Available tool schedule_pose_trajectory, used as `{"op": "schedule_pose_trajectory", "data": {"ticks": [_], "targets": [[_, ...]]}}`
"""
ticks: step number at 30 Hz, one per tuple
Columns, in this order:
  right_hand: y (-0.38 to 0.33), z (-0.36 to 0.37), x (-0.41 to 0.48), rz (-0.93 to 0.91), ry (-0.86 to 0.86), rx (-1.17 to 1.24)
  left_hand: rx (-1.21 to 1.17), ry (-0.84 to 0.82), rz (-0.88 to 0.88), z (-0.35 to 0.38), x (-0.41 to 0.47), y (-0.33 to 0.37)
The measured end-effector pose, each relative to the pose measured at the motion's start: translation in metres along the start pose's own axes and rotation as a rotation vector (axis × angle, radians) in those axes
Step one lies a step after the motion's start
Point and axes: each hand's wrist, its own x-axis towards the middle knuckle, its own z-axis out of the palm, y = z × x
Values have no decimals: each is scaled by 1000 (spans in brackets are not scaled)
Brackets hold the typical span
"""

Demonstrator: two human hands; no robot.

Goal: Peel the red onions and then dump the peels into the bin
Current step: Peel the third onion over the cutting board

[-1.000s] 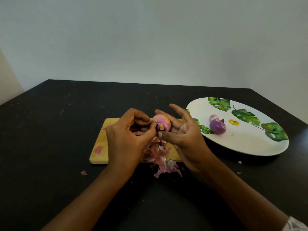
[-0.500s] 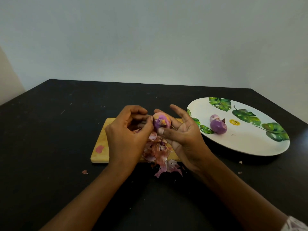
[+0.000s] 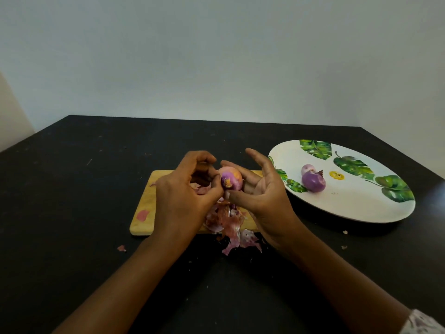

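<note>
A partly peeled red onion (image 3: 230, 180) is held above the wooden cutting board (image 3: 144, 208). My right hand (image 3: 262, 196) grips it between thumb and fingers. My left hand (image 3: 185, 194) has its fingers curled and pinches at the onion's skin from the left. A heap of pink and purple peels (image 3: 228, 222) lies on the board's near edge and spills onto the black table (image 3: 72, 189). Two peeled onions, a larger one (image 3: 313, 181) and a smaller one (image 3: 307, 169), sit on the leaf-patterned white plate (image 3: 361, 203) at the right.
A small pink scrap (image 3: 142, 215) lies on the board's left corner, and another peel scrap (image 3: 121, 248) lies on the table in front of it. Tiny bits (image 3: 344, 232) lie near the plate's front rim. A pale wall stands behind the table. No bin is in view.
Both hands have stayed over the board while working the onion. The onion has turned a little in my right hand, and my left thumb has shifted along its skin.
</note>
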Motion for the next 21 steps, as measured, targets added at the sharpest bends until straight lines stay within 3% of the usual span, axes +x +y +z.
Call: {"op": "schedule_pose_trajectory", "data": {"ticks": [5,8,14,21], "targets": [[1,1,0,-14,-41,-50,-37,81,-121,-5,7,-3],[1,0,0,-18,-32,-46,-109,41,-168,-8,10,-3],[2,-4,2,-33,12,-55,-74,-100,-59,-9,9,0],[2,-3,0,-47,23,-79,-35,-80,-30,-5,3,-3]]}}
